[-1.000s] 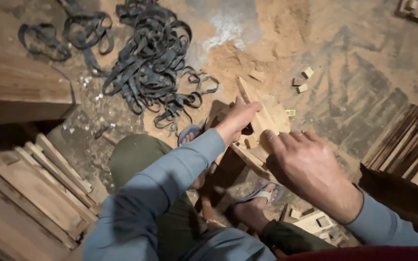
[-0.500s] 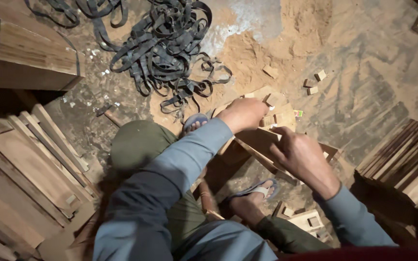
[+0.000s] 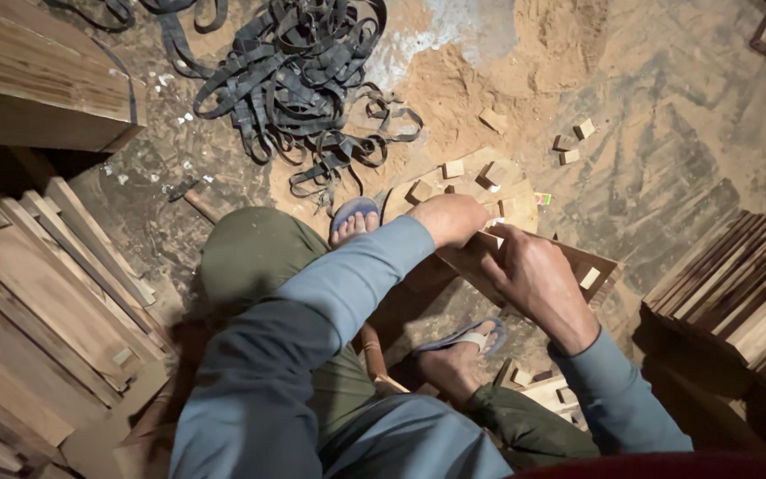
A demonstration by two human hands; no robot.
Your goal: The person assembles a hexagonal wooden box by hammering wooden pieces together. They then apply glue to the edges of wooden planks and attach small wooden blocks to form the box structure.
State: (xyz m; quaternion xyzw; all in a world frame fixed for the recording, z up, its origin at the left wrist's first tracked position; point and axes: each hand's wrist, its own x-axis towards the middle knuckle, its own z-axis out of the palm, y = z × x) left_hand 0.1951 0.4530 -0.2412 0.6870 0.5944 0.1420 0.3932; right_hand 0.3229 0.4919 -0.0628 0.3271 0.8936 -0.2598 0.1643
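Observation:
I sit over a low wooden frame [image 3: 597, 266] of flat boards on the sandy floor. My left hand [image 3: 456, 218], at the end of a blue sleeve, is curled on the near edge of the pale wooden boards [image 3: 505, 188]; its fingers are hidden beneath it. My right hand [image 3: 534, 277] lies just to its right and grips the frame's top slat, fingers bent over the edge. The two hands almost touch. Small wooden blocks [image 3: 452, 168] lie on the boards just beyond my hands.
A tangle of dark straps [image 3: 294, 80] lies on the floor ahead. Stacked wooden slats sit at the left [image 3: 37, 293] and right [image 3: 738, 284]. A wooden box [image 3: 37, 84] stands at the upper left. Loose blocks [image 3: 574, 142] dot the sand. My sandalled feet [image 3: 355, 218] [image 3: 458, 350] rest below.
My left hand's fingers, stretched out a second ago, have curled onto the boards. My right hand has slid left toward it. The view has shifted slightly.

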